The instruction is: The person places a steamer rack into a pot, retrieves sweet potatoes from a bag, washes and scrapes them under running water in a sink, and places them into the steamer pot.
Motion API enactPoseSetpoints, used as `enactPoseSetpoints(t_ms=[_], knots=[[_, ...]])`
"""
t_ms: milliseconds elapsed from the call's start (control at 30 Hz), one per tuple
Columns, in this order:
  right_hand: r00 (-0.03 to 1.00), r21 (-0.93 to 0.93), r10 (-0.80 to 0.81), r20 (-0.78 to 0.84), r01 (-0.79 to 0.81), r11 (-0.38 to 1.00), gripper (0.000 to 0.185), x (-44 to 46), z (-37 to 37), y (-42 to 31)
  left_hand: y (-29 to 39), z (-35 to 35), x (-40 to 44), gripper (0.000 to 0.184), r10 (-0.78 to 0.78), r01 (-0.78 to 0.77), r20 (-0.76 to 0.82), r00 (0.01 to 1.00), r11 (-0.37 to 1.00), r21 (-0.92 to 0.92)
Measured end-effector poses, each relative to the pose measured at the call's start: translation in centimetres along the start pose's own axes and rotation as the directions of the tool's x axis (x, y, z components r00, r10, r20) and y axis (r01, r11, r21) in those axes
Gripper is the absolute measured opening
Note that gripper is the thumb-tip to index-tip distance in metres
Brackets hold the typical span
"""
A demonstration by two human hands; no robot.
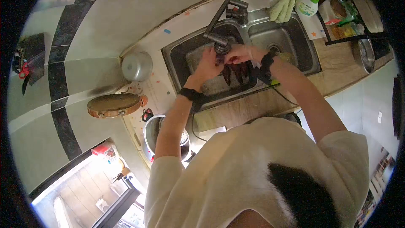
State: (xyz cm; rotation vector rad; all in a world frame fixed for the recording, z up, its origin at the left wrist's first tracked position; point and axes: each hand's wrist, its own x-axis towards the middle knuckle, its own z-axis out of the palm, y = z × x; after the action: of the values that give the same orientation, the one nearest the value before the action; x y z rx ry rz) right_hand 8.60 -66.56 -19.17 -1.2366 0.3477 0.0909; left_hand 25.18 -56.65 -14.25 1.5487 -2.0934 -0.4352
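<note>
Both my hands are under the faucet head, over the left basin (177, 65) of a double sink. My left hand (208, 64) has its fingers curled in near the faucet (221, 44); what they hold is hidden. My right hand (241, 54) is closed close beside it, fingertips toward the left hand, and its grip is too small to make out. Several long, dark reddish-brown pieces (236, 75) show just below the hands, in the basin; their kind is unclear. Dark bands circle both wrists.
The right basin (291, 31) adjoins. Behind it are a yellow-green cloth (282, 7) and a green-capped bottle (308, 4). A rack (344, 21) and a metal bowl (363, 55) are at right. At left are a metal pot (137, 66), a round wooden board (114, 104) and a white-rimmed container (154, 133).
</note>
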Motion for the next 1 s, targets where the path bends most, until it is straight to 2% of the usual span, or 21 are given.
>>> enactPoseSetpoints(t_ms=[67,100,133,167,200,233,267,300,367,433,467,500,567,600,667,700,767,800,867,933,1000], knots=[[0.899,-0.233,-0.41,0.154,0.437,0.869,0.015,-0.1,-0.7,2.1,0.5,-0.2,0.0,0.028,0.06,-0.064,0.032,0.998,0.992,0.107],[0.98,-0.144,-0.188,0.058,0.195,0.97,0.015,-0.6,-0.2,1.3,0.8,-0.1,-0.1,0.026,0.084,-0.091,0.049,0.995,0.983,0.159],[0.998,-0.031,0.055,-0.012,-0.055,0.998,0.014,-1.1,0.7,-0.3,0.7,0.4,-0.1,0.024,0.013,-0.04,0.111,0.994,0.97,0.241],[0.953,0.093,0.299,-0.053,-0.294,0.951,0.015,-1.1,1.4,-1.5,0.4,1.0,0.1,0.022,-0.061,0.004,0.164,0.985,0.945,0.326],[0.916,-0.18,0.39,-0.096,-0.401,0.898,0.014,-0.4,1.5,-1.9,0.9,0.9,0.5,0.02,-0.14,0.042,0.21,0.968,0.911,0.411],[0.872,-0.434,0.461,-0.163,-0.483,0.76,0.015,0.3,1.4,-2.3,1.4,0.7,1.0,0.017,-0.166,0.037,0.299,0.94,0.919,0.393],[0.823,-0.641,0.511,-0.248,-0.535,0.551,0.015,0.4,1.5,-2.5,2.1,0.6,1.3,0.015,-0.188,0.034,0.388,0.902,0.928,0.371],[0.88,-0.717,0.38,-0.285,-0.458,0.525,0.017,0.5,1.6,-2.5,2.6,0.2,1.9,0.013,-0.201,0.024,0.475,0.857,0.935,0.353],[0.95,-0.852,0.105,-0.295,-0.311,0.421,0.02,0.5,2.3,-1.7,0.3,2.1,1.0,0.01,-0.052,-0.078,0.429,0.902,0.956,0.281],[0.931,-0.913,-0.316,-0.182,-0.041,0.406,0.027,1.9,1.3,1.4,-0.7,2.1,1.3,0.011,-0.089,0.076,0.493,0.865,0.996,0.046],[0.854,-0.93,-0.508,-0.114,0.089,0.358,0.03,2.3,1.1,2.5,-0.3,0.9,1.8,0.012,-0.164,0.301,0.602,0.782,0.944,-0.133],[0.864,-0.942,-0.496,-0.086,0.093,0.324,0.031,1.5,1.8,1.4,-0.1,0.0,2.2,0.014,-0.196,0.521,0.71,0.676,0.809,-0.272],[0.881,-0.963,-0.472,-0.03,0.1,0.249,0.031,-0.9,3.9,-2.7,-0.4,-1.2,2.2,0.017,-0.125,0.732,0.854,0.506,0.586,-0.348],[0.892,-0.957,-0.448,-0.058,0.078,0.281,0.03,-0.7,4.0,-2.3,-0.4,-1.4,2.3,0.018,-0.061,0.819,0.905,0.422,0.453,-0.352],[0.909,-0.941,-0.399,-0.118,0.027,0.338,0.027,-0.2,3.8,-1.3,-1.3,0.2,1.7,0.019,-0.142,0.855,0.895,0.423,0.39,-0.342],[0.943,-0.934,-0.299,-0.145,-0.031,0.355,0.026,-0.6,3.7,-2.0,-1.8,1.5,1.1,0.021,-0.182,0.874,0.892,0.414,0.352,-0.334],[0.976,-0.917,-0.097,-0.194,-0.145,0.372,0.024,-1.6,3.7,-4.3,-3.6,4.6,1.4,0.021,-0.276,0.793,0.852,0.445,0.564,-0.231],[0.963,-0.916,-0.109,-0.246,-0.194,0.352,0.02,-0.8,3.2,-2.8,-4.1,5.4,1.7,0.021,-0.317,0.736,0.824,0.469,0.656,-0.166],[0.929,-0.904,-0.134,-0.345,-0.29,0.313,0.012,1.7,1.4,1.5,-1.1,2.7,2.7,0.02,-0.275,0.356,0.691,0.669,0.934,0.027],[0.915,-0.792,0.281,-0.291,-0.395,0.466,0.01,2.5,-0.1,0.6,-0.1,2.0,2.6,0.02,-0.256,0.116,0.609,0.75,0.959,0.26],[0.932,-0.668,0.345,-0.108,-0.326,0.669,0.012,1.9,-0.3,-0.6,-0.9,2.6,1.8,0.019,-0.341,0.057,0.557,0.757,0.884,0.463]])
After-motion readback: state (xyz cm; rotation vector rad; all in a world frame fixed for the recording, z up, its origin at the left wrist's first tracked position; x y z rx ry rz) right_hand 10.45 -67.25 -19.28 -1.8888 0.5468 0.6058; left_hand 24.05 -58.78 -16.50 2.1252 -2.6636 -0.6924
